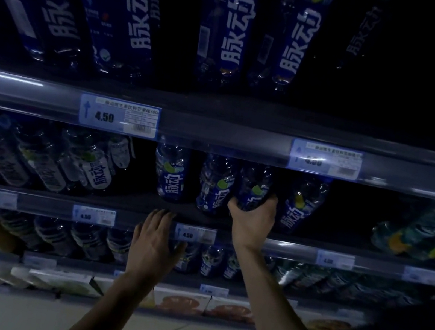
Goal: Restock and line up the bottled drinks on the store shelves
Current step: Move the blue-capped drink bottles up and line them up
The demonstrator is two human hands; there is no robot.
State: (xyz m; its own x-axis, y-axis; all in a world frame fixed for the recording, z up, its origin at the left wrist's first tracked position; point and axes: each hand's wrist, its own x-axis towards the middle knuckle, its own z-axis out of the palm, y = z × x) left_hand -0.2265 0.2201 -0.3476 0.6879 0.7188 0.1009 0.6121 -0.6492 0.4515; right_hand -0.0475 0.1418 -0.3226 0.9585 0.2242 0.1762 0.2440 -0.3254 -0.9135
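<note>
Bottle [253,185], base within right grip [253,219]

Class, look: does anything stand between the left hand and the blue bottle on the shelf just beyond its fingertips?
Nothing visible does. Only a bare strip of shelf lies between the left hand and the blue bottle.

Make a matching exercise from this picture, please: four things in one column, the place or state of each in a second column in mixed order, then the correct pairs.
Things
1. right hand
2. left hand
3. white-label bottle
4. teal bottles

Places or states
A. far right of the middle shelf
B. fingers straight, holding nothing, at that shelf's front edge
C. left part of that shelf
D. grips a blue bottle

Pairs: 1-D, 2-B, 3-C, 4-A
</note>
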